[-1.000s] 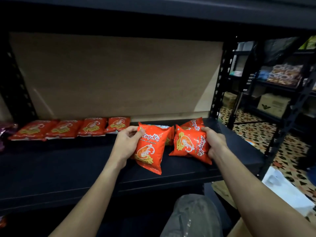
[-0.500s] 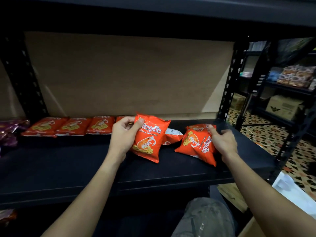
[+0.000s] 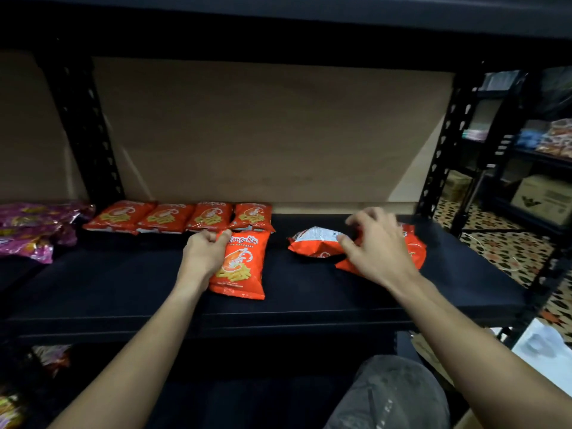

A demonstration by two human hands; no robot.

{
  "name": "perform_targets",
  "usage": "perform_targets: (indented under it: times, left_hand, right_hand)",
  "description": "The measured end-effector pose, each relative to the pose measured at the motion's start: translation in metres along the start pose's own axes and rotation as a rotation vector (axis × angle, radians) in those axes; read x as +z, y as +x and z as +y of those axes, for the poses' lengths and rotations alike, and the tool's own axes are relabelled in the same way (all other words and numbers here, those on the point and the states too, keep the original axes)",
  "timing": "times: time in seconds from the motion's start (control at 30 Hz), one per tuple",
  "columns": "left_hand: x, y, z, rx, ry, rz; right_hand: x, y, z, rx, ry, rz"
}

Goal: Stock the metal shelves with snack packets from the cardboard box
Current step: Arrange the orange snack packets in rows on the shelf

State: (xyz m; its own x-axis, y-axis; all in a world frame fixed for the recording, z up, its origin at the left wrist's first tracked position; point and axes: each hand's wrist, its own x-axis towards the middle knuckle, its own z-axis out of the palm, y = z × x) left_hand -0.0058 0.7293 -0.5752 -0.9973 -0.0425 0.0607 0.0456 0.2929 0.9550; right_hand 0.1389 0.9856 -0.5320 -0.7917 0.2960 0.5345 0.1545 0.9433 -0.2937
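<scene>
An orange prawn-cracker packet [image 3: 240,264] lies flat on the black metal shelf [image 3: 123,283], and my left hand [image 3: 202,253] pinches its upper left corner. My right hand [image 3: 376,247] hovers with fingers spread and loosely bent over two more orange packets: one lying back-side up [image 3: 314,243] and another [image 3: 413,247] partly hidden under the hand. It grips neither. A row of several orange packets [image 3: 182,215] lies flat along the back of the shelf.
Purple-pink snack packets [image 3: 34,229] are piled at the shelf's left end. Black perforated uprights [image 3: 439,150] frame the bay, with a brown backboard behind. Another rack with cartons [image 3: 544,198] stands at the right over a patterned tile floor. My knee [image 3: 390,394] is below the shelf.
My left hand has laid its packet flat on the shelf in front of the back row. My right hand has let go of its packet, which now lies on the shelf.
</scene>
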Motion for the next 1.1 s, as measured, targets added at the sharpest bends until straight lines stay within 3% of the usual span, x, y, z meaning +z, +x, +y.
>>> perform_targets:
  times: [0.13,0.3,0.57,0.67,0.97,1.1]
  left_hand:
    - [-0.008,-0.006,0.006,-0.027,0.139,0.029]
    - [-0.023,-0.009,0.006,-0.031,0.146,-0.071]
    - [-0.042,-0.007,-0.018,0.092,0.027,-0.15]
    - [-0.036,-0.004,-0.017,0.086,0.132,-0.201]
    - [-0.031,0.005,-0.023,0.086,0.125,-0.205]
    - [-0.03,0.006,-0.024,0.083,0.139,-0.21]
  right_hand:
    - [0.021,-0.002,-0.015,-0.089,-0.261,-0.181]
    - [0.033,0.007,-0.021,-0.099,-0.476,-0.167]
    - [0.005,0.041,-0.037,-0.034,-0.055,-0.085]
    - [-0.001,0.064,-0.043,0.034,-0.028,-0.125]
    - [0.009,0.094,-0.041,0.148,0.016,-0.394]
    - [0.02,0.092,-0.03,0.243,0.123,-0.35]
